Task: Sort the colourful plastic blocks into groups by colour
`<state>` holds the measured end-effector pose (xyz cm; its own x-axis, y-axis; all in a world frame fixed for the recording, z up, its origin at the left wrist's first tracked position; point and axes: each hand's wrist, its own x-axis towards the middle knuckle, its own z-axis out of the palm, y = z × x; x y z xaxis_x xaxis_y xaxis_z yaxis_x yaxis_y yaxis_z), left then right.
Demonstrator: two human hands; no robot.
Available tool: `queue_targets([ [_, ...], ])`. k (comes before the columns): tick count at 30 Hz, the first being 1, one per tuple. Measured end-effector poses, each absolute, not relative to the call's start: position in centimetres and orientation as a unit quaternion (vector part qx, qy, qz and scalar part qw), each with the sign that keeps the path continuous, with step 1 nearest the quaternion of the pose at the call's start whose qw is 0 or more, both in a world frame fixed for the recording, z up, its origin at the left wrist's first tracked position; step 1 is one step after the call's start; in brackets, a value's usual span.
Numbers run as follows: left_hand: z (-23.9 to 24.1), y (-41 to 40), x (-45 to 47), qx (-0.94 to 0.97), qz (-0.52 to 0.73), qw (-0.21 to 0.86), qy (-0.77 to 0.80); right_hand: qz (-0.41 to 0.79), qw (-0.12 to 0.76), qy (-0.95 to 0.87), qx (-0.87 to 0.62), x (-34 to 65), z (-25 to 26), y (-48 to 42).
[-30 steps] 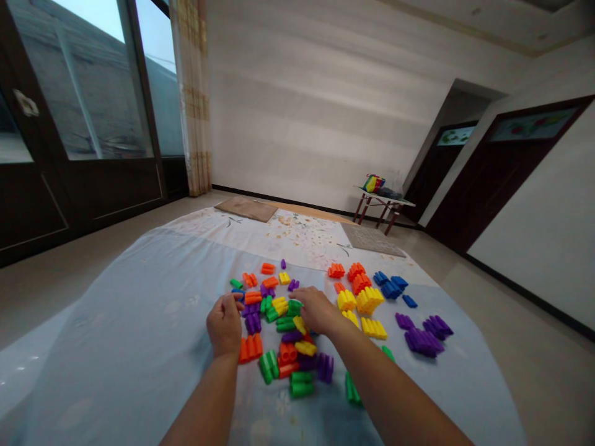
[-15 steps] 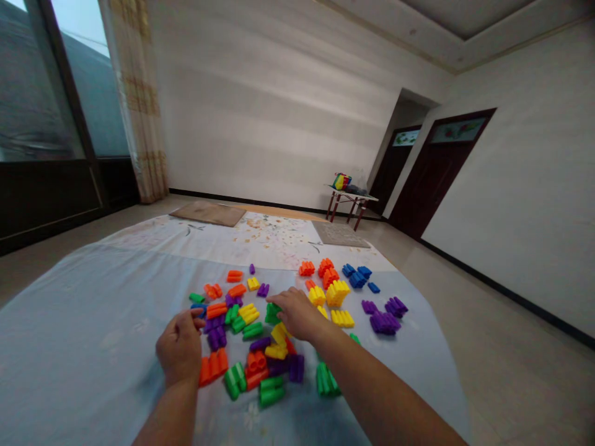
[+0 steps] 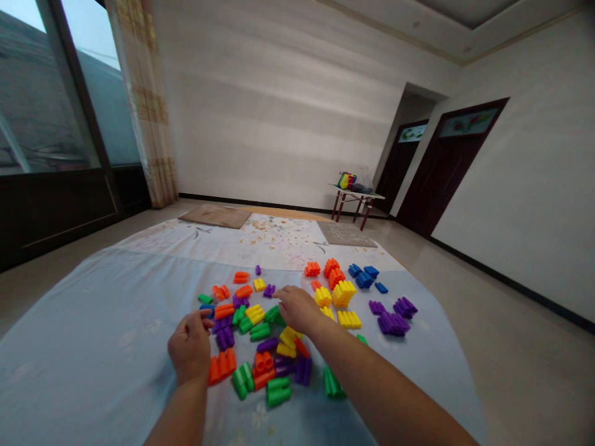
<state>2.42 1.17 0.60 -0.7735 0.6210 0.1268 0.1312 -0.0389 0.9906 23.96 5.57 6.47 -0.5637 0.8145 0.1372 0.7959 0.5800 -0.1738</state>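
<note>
My left hand [image 3: 189,348] rests at the left edge of a pile of plastic toy blocks shaped like joined tubes. Its fingers are curled, thumb and index close together, beside a blue block [image 3: 207,310]; anything inside is hidden. Over the right side of the pile, my right hand [image 3: 301,311] has its index finger stretched toward a small purple block [image 3: 269,290]. A green block [image 3: 274,315] lies just under and left of that hand. Orange blocks [image 3: 222,366], yellow blocks [image 3: 287,342] and further green blocks [image 3: 278,391] lie between my forearms.
Right of the pile, blocks sit grouped by colour: orange [image 3: 331,272], yellow [image 3: 344,293], blue [image 3: 364,277] and purple [image 3: 394,323]. A light-blue cloth [image 3: 111,328] covers the table. Two flat boards [image 3: 216,215] lie at its far end; a small side table [image 3: 357,195] stands beyond.
The view has shifted slightly. My right hand has drawn off the green block and its fingers now reach nearer the small purple block. The left hand has stayed beside the blue block.
</note>
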Motion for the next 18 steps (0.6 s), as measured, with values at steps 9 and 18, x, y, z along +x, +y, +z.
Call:
queue_targets([
  [9,0.3,1.3,2.6,0.277,0.663,0.182,0.671,0.071,0.021,-0.867,-0.494,22.3,6.9,5.4],
  [18,0.1,2.0,2.5,0.266,0.657,0.188,0.680,0.169,0.305,-0.799,-0.490,33.4,9.2,2.7],
])
